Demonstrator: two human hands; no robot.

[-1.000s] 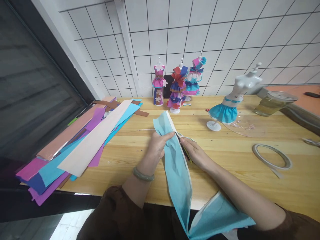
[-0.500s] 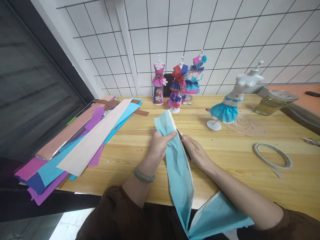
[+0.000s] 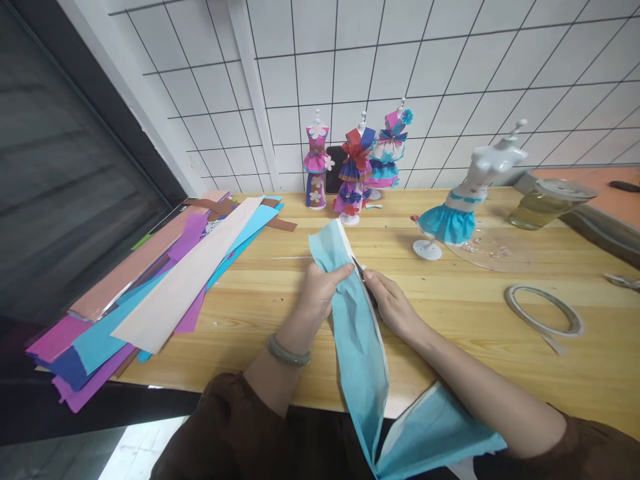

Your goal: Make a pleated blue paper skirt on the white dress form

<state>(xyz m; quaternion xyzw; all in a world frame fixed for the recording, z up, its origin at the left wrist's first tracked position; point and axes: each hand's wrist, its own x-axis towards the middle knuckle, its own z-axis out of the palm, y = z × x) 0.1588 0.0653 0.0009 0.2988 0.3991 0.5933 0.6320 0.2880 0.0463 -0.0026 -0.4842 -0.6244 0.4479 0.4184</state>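
– Thumb on top, fingers tucked under: is that how the left hand (image 3: 320, 290) holds the light blue crepe paper strip (image 3: 356, 327)?

– Yes, it pinches the strip near its top end. The right hand (image 3: 393, 301) is wrapped around dark scissors (image 3: 359, 269), and their thin tip is right at the strip's white edge. I can't tell how far apart the blades are.

– Where does the strip go?

– Its top is over the wooden table (image 3: 465, 340). It hangs down past the table's front edge, bends near the lap, and comes up again under the right arm.

– What's that on the left wrist?

– A smooth green-gray bangle (image 3: 289, 352).

– And farther out?

– On the left lies a messy pile of colored paper, with a long pale strip (image 3: 193, 277) on top. On the right there's a flat roll of white tape (image 3: 575, 323) with a loose end. Behind it, a white dress form (image 3: 493, 163) wears a bright blue skirt (image 3: 449, 225), just beside a clear plate (image 3: 517, 260) with tiny beads.

– Anything way back?

– Three little dressed-up dress forms (image 3: 354, 173) stand near the tiled wall (image 3: 350, 73). A cup of yellowish drink (image 3: 540, 208) sits at the far right.
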